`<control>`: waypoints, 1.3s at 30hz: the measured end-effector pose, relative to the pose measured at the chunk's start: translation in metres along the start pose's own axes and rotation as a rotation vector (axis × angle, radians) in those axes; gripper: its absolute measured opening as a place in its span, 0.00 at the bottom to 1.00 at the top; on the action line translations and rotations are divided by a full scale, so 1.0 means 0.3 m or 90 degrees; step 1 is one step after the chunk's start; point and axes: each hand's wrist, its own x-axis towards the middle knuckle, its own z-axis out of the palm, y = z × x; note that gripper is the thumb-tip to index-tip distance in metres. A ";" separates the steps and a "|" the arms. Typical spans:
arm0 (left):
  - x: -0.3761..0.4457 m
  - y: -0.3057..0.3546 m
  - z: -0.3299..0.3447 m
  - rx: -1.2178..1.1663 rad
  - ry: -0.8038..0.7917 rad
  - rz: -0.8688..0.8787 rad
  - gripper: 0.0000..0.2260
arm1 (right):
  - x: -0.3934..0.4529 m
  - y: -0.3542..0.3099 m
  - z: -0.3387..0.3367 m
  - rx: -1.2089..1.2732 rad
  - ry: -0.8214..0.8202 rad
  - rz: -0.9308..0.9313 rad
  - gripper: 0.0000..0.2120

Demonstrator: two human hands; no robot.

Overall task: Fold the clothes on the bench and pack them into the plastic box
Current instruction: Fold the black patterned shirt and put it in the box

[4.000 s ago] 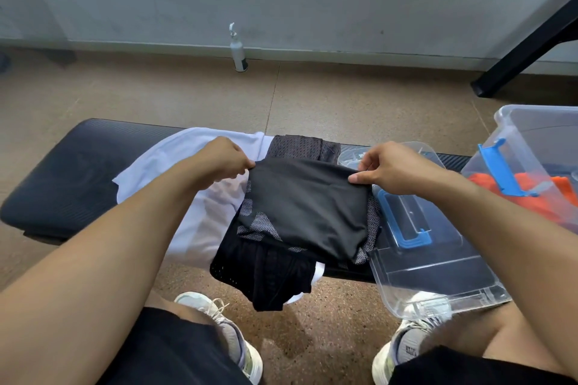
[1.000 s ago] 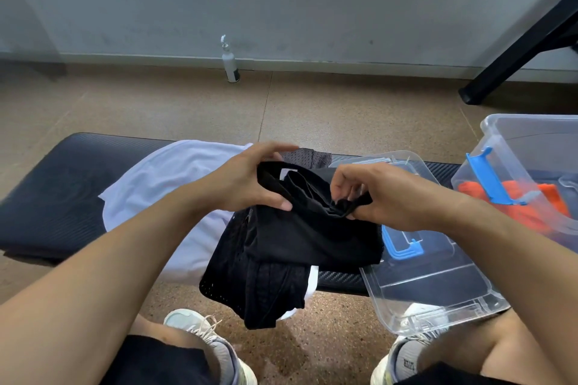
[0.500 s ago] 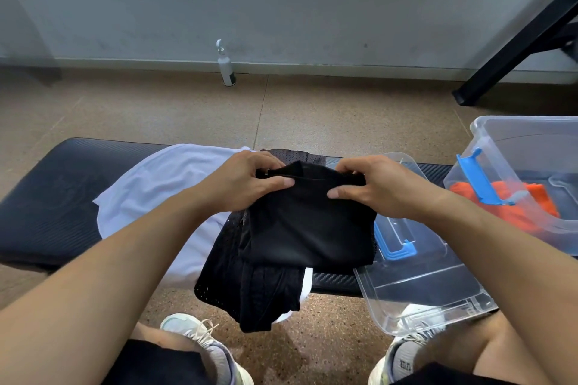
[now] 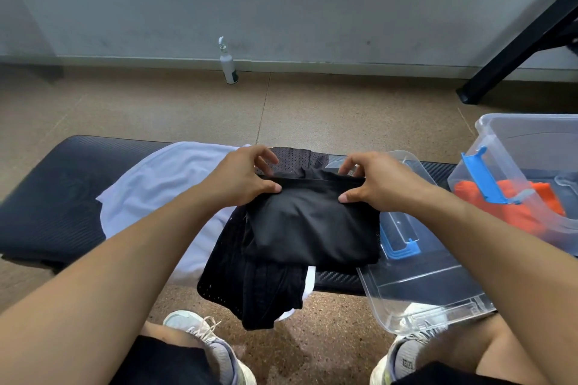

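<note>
Head view: my left hand (image 4: 247, 180) and right hand (image 4: 375, 181) pinch the far edge of the folded black garment (image 4: 312, 228) on the bench (image 4: 47, 197); plastic box (image 4: 525, 147) lies rightward, nearer my right hand.

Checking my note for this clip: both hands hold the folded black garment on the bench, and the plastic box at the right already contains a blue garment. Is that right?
Not quite. The head view shows the left hand and right hand holding the folded black garment on the bench, but the garment in the plastic box is orange; only the box's latch is blue.
</note>
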 end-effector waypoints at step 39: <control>-0.008 -0.010 -0.007 -0.122 -0.073 -0.254 0.17 | 0.017 0.014 -0.050 0.118 -0.099 0.153 0.26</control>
